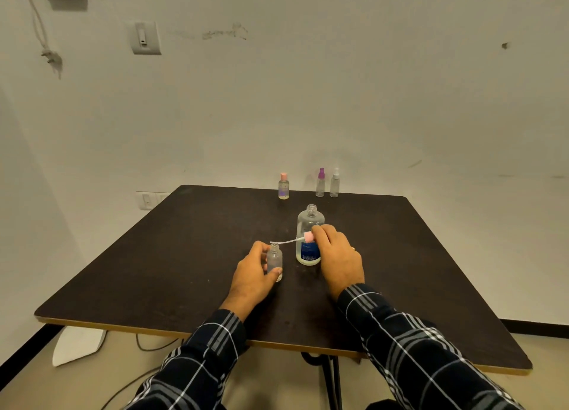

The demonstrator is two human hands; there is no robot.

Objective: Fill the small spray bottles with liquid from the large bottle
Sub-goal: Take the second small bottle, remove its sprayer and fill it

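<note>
My left hand (252, 275) grips a small clear spray bottle (274, 260) standing upright on the dark table (172, 255), its neck uncovered. My right hand (337, 255) pinches a pink spray cap (308, 237) whose thin white tube (284, 242) reaches left, its tip just above the small bottle's mouth. Right behind the cap stands the large clear bottle (308, 224) with a blue label, uncapped and holding liquid.
Along the table's far edge stand a pink-capped bottle (283, 186), a purple-capped spray bottle (320, 183) and a white-capped spray bottle (334, 183). A wall rises directly behind the table. Cables and a white object (78, 345) lie on the floor at the lower left.
</note>
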